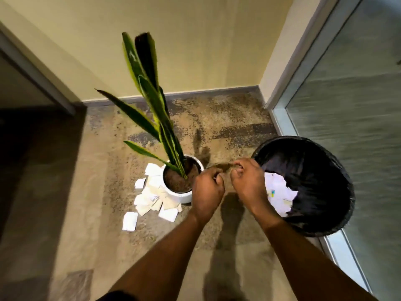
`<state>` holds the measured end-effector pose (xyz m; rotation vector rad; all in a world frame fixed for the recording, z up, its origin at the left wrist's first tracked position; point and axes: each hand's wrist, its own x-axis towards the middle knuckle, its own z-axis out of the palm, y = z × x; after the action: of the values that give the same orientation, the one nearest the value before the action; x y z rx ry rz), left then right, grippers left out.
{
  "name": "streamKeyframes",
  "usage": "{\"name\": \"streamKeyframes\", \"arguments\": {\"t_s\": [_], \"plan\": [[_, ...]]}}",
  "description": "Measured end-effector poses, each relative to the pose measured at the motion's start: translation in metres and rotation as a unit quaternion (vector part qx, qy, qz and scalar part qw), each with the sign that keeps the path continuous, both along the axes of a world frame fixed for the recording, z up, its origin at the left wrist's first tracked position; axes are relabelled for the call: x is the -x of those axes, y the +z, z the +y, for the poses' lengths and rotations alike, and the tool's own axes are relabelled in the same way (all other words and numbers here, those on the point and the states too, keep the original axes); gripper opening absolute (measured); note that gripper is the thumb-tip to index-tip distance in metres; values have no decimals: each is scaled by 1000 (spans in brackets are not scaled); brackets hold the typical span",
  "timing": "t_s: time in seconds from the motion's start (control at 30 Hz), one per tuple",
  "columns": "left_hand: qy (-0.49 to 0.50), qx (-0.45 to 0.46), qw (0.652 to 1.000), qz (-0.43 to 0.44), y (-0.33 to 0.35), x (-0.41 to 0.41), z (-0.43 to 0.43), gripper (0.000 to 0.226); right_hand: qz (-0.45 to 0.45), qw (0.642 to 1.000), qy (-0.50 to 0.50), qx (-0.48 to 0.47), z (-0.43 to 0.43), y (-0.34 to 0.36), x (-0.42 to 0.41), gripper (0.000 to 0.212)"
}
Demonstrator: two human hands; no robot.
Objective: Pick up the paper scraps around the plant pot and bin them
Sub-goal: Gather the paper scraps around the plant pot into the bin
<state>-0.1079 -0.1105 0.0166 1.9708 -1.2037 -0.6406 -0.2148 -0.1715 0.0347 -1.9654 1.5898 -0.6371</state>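
Observation:
A white plant pot (pixel 181 196) with a tall striped-leaf plant (pixel 152 101) stands on the speckled floor. Several white paper scraps (pixel 152 197) lie piled against its left and front side, and one scrap (pixel 130 221) lies apart, nearer me. To the right is a black-lined bin (pixel 338 192) with paper scraps (pixel 280 195) inside, against its near-left wall. My left hand (pixel 207 192) hovers beside the pot's right rim with fingers curled. My right hand (pixel 249 181) is over the bin's left edge, also curled. No paper shows in either hand.
A cream wall with a grey skirting (pixel 195 94) runs behind the pot. A frosted glass panel in a metal frame (pixel 347 105) stands right of the bin. At the left is a dark doorway (pixel 26 137). Bare floor (pixel 195 131) shows behind the pot and bin.

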Motion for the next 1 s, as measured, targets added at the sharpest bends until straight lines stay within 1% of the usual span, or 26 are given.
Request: {"name": "streamKeyframes", "arguments": {"t_s": [0.07, 0.13, 0.2, 0.3, 0.33, 0.37, 0.4, 0.43, 0.5, 0.57, 0.6, 0.63, 0.7, 0.8, 0.87, 0.93, 1.0], "plan": [[61, -8, 998, -8, -23, -33, 34, 25, 13, 1000, 5, 0, 25, -24, -25, 21], [120, -38, 992, -16, -50, -67, 68, 24, 20, 999, 6, -40, 53, -58, -50, 21], [166, -65, 984, -13, -83, -100, 97, 25, 39, 995, 31, -92, 82, -93, -73, 22], [211, -113, 971, -18, -128, -144, 128, 27, 96, 983, 94, -129, 115, -144, -102, 47], [224, -131, 965, -20, -143, -157, 137, 27, 112, 976, 113, -152, 124, -160, -113, 50], [238, -150, 959, -20, -161, -169, 146, 28, 125, 969, 128, -172, 133, -175, -123, 47], [247, -177, 953, -17, -176, -179, 153, 31, 139, 963, 140, -184, 138, -186, -132, 43], [251, -208, 945, -17, -193, -188, 159, 36, 159, 957, 156, -186, 144, -200, -142, 44], [254, -270, 928, -18, -221, -202, 168, 51, 215, 940, 183, -193, 151, -223, -160, 57], [279, -299, 913, -4, -236, -210, 172, 65, 248, 932, 190, -185, 151, -240, -172, 68], [286, -305, 908, -7, -242, -213, 173, 70, 255, 931, 193, -174, 152, -247, -176, 71], [287, -312, 906, -18, -246, -214, 174, 72, 262, 931, 199, -159, 152, -253, -179, 71], [289, -310, 906, -24, -254, -215, 175, 67, 284, 922, 222, -139, 151, -263, -181, 70], [307, -265, 914, 24, -258, -214, 173, 43, 331, 906, 240, -107, 146, -271, -181, 66], [311, -240, 919, 33, -257, -210, 169, 31, 350, 896, 253, -100, 142, -272, -182, 63], [316, -217, 923, 29, -251, -205, 163, 31, 365, 886, 271, -85, 139, -273, -182, 57], [321, -197, 926, 26, -250, -202, 155, 39, 373, 884, 278, -49, 138, -273, -180, 48]]}}
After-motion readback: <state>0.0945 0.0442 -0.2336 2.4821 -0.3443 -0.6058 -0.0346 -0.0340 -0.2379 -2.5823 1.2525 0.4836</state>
